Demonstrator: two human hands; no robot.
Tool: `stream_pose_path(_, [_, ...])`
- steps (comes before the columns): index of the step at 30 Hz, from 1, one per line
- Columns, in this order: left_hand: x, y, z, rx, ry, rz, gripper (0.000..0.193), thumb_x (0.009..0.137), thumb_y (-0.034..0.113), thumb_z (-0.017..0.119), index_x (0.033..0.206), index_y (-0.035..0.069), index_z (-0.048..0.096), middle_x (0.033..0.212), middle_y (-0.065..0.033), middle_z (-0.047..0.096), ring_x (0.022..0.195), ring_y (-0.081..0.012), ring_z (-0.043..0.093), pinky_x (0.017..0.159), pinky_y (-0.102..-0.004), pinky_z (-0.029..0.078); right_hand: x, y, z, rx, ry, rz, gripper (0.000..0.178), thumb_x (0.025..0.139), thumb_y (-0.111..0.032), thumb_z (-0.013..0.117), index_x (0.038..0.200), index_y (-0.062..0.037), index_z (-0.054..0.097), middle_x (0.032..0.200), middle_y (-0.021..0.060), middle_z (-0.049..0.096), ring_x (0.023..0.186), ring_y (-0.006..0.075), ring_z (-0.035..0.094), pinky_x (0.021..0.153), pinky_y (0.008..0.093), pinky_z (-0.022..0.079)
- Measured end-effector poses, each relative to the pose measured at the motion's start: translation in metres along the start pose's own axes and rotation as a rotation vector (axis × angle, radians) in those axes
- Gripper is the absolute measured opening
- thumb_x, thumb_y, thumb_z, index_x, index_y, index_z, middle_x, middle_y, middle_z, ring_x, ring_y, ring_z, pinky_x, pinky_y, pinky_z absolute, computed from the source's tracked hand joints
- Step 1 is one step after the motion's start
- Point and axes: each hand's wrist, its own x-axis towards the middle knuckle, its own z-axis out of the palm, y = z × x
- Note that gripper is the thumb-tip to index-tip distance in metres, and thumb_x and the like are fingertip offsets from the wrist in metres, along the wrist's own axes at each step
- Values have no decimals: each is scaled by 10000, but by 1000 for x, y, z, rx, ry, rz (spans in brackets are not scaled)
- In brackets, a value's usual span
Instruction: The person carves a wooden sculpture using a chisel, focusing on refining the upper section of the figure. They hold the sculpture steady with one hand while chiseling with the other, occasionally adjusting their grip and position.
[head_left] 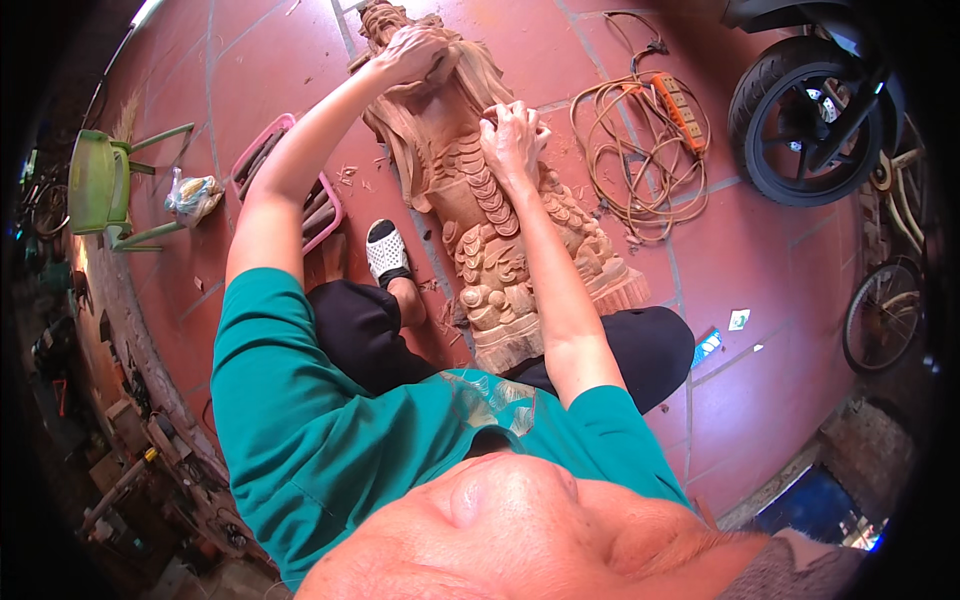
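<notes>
A large carved wooden statue (470,200) lies on its back on the red tiled floor, its base nearest me and its head far off. Layered folds run down its middle, with knobbly carving around the base. My left hand (415,55) is closed on the upper part by the head, its fingertips partly hidden. Farther down, my right hand (513,140) has its fingers curled over the right side of the carving. No tool shows in either hand. My legs are bent on both sides of the base.
Left of the statue stands a pink basket (326,205) of long-handled tools, then a plastic bag (193,196) and a green chair (95,185). On the right lie a coiled cord (625,190) with an orange power strip (680,112), beside a motorbike wheel (800,120). Wood chips are scattered around.
</notes>
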Motion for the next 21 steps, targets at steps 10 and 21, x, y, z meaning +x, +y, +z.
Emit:
stream_pose_path(10, [-8, -5, 2, 108, 121, 63, 188, 809, 203, 623, 895, 69, 723, 897, -140, 705, 876, -296, 684, 777, -414, 524, 1, -5, 1, -12, -22, 25, 175, 811, -228, 667, 964, -144, 685, 1055, 68, 589, 1100, 271, 508, 951, 519, 314])
stream_pose_path(21, [-8, 3, -3, 35, -129, -163, 222, 804, 180, 635, 1004, 117, 710, 908, -119, 690, 933, -297, 662, 827, -412, 515, 0, 0, 3, -3, -8, 4, 185, 809, -232, 660, 967, -138, 681, 1051, 70, 594, 1100, 274, 507, 948, 512, 310])
